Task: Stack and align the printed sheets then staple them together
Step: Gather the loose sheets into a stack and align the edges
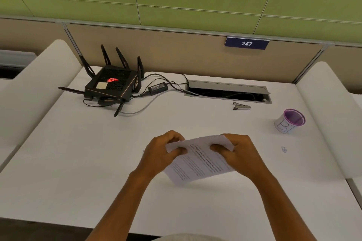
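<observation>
Both hands hold the printed sheets [197, 164] tilted above the white desk [98, 162], near its middle. My left hand [162, 152] pinches the top left corner of the sheets. At the top right edge, my right hand [239, 152] grips them with the thumb on the printed side. The lower edge of the sheets hangs just over the desk surface. A small black and silver stapler [241, 106] lies far back on the desk, to the right, apart from both hands.
A black router [111, 84] with antennas and cables stands at the back left. An open cable tray [227, 92] runs along the back. A purple-rimmed cup [290, 121] stands at the right. White side dividers flank the desk.
</observation>
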`<state>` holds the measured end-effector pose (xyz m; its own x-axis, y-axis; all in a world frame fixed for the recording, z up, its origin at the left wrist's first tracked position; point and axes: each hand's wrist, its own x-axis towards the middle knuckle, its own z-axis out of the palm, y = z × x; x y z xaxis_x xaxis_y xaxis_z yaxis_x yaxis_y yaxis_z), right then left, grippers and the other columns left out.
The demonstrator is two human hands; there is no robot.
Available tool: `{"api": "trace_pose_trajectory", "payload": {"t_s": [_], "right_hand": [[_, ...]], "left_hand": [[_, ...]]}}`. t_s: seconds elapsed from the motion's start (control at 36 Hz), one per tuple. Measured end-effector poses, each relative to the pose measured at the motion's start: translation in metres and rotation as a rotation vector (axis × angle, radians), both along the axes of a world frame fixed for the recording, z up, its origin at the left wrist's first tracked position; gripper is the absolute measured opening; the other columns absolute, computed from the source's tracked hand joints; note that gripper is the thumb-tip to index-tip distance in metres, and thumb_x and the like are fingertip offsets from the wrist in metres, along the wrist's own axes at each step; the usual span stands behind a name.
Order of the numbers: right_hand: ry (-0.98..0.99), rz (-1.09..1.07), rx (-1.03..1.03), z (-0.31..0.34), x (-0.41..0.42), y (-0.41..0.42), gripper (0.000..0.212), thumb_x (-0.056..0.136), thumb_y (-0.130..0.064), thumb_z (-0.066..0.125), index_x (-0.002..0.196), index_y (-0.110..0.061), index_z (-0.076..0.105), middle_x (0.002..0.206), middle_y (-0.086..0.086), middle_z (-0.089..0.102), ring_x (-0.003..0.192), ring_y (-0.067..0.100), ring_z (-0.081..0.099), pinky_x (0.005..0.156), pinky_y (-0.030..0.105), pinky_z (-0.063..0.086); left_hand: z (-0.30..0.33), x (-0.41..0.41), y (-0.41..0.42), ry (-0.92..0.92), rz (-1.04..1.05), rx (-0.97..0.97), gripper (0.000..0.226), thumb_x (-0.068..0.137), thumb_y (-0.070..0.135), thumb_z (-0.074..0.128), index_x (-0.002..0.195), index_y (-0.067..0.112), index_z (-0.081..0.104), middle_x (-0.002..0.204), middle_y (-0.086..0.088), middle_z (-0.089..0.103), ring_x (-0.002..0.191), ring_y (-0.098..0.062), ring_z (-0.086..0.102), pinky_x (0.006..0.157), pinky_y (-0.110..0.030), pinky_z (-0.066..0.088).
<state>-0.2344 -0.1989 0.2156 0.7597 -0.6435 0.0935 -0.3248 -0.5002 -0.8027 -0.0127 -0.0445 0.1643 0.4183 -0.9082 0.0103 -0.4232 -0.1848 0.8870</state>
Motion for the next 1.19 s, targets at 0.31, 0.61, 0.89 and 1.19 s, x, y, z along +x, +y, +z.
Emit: {"api": "trace_pose_trajectory", "payload": {"t_s": [0.31,0.61,0.89,1.19], "right_hand": [[-0.256,-0.306,0.323,-0.005,-0.036,0.000,0.014,0.082,-0.026,0.080,0.095,-0.031,0.080,0.087,-0.010,0.082,0.082,0.016,0.077,0.070,0.028,0.065],[-0.211,-0.492,0.635,-0.088,-0.035,0.031,0.016,0.082,-0.008,0.086,0.097,-0.014,0.083,0.095,0.005,0.083,0.093,0.029,0.080,0.081,0.037,0.064],[-0.177,-0.566,0.647,-0.097,-0.043,0.038,0.025,0.083,-0.015,0.087,0.107,-0.017,0.081,0.096,-0.002,0.083,0.089,0.013,0.079,0.078,0.027,0.063],[-0.143,-0.592,0.713,-0.102,-0.044,0.046,0.021,0.086,-0.015,0.084,0.107,-0.018,0.078,0.098,0.004,0.083,0.088,0.025,0.080,0.078,0.043,0.066]], "left_hand": [[-0.036,0.036,0.044,0.354,0.336,-0.056,0.058,0.082,0.020,0.090,0.130,0.042,0.066,0.115,0.004,0.080,0.107,-0.020,0.074,0.099,-0.034,0.058],[-0.070,-0.002,0.035,0.480,0.501,0.018,0.023,0.090,0.016,0.084,0.108,0.029,0.077,0.097,0.011,0.082,0.097,-0.015,0.078,0.082,-0.024,0.063],[-0.075,-0.006,0.042,0.426,0.523,0.041,0.023,0.091,0.014,0.082,0.106,0.031,0.075,0.094,0.019,0.081,0.092,-0.002,0.076,0.073,-0.012,0.059],[-0.092,-0.011,0.051,0.446,0.500,0.152,0.022,0.094,0.024,0.079,0.115,0.026,0.070,0.107,0.007,0.077,0.100,-0.019,0.075,0.072,-0.014,0.060]]}}
